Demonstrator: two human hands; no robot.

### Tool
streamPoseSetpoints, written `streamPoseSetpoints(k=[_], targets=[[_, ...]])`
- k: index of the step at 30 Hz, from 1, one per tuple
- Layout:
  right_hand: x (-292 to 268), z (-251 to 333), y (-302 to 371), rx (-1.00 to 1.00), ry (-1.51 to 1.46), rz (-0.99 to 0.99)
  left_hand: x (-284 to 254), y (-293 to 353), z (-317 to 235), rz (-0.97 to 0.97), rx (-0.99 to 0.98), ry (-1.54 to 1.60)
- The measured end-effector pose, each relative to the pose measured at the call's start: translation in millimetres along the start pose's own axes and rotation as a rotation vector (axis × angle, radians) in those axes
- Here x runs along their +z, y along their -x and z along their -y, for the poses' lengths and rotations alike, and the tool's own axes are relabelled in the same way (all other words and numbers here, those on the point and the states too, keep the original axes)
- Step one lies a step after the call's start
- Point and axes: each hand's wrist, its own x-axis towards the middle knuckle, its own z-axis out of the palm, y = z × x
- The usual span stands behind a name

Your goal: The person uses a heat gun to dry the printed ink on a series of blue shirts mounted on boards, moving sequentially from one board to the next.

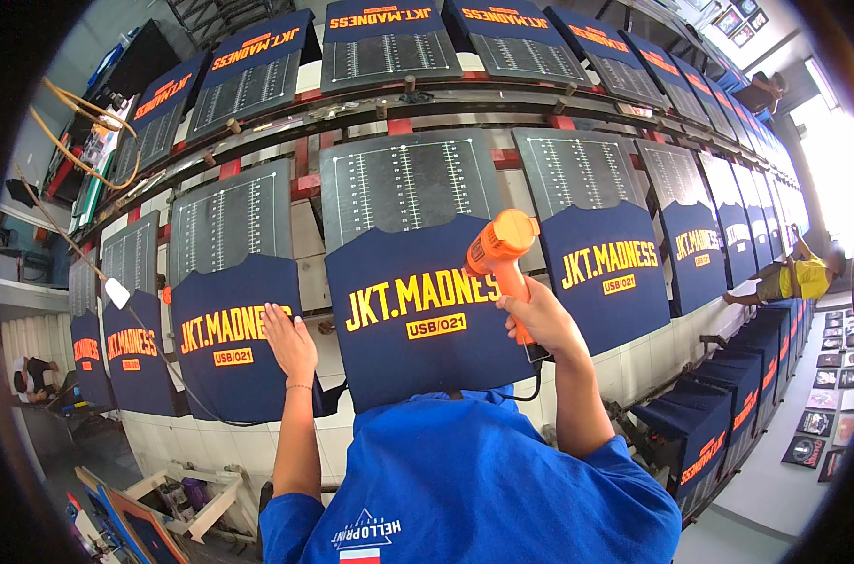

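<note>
My right hand (pixel 544 320) is wrapped around the handle of an orange hair dryer (pixel 500 240). Its head hangs over the right part of the yellow-orange lettering on a navy T-shirt (pixel 399 362), and a dark cord runs down from the grip. This shirt is stretched over a black printing board (pixel 399 179) with white ruled scales. To the left, my left hand (pixel 289 340) lies with fingers extended on the print of a neighbouring navy shirt (pixel 216 310), covering the end of its lettering.
More boards with printed navy shirts stand in rows, among them a far-row shirt (pixel 380 21) and a right-hand shirt (pixel 605 273). Metal rails (pixel 258 141) run between rows. A white-tipped cable (pixel 117 293) hangs at left. A person in a yellow top (pixel 810 280) is at far right.
</note>
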Motion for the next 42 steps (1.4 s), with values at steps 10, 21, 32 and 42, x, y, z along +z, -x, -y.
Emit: streamPoseSetpoints(k=[10, 21, 32, 42], targets=[[-3.7, -7.9, 10.1, 0.020, 0.046, 0.011, -5.1, 26.3, 9.0, 0.007, 0.019, -0.021], [-3.4, -12.0, 37.1, 0.078, 0.063, 0.005, -10.5, -9.6, 133.8, -0.076, -0.667, -0.148], [-9.5, -28.2, 48.1, 0.083, 0.033, -0.025, 0.6, -17.9, 109.8, -0.136, -0.606, -0.134], [-2.9, -21.8, 36.2, 0.091, 0.012, 0.025, 3.6, 1.9, 40.2, -0.103, -0.350, -0.054]])
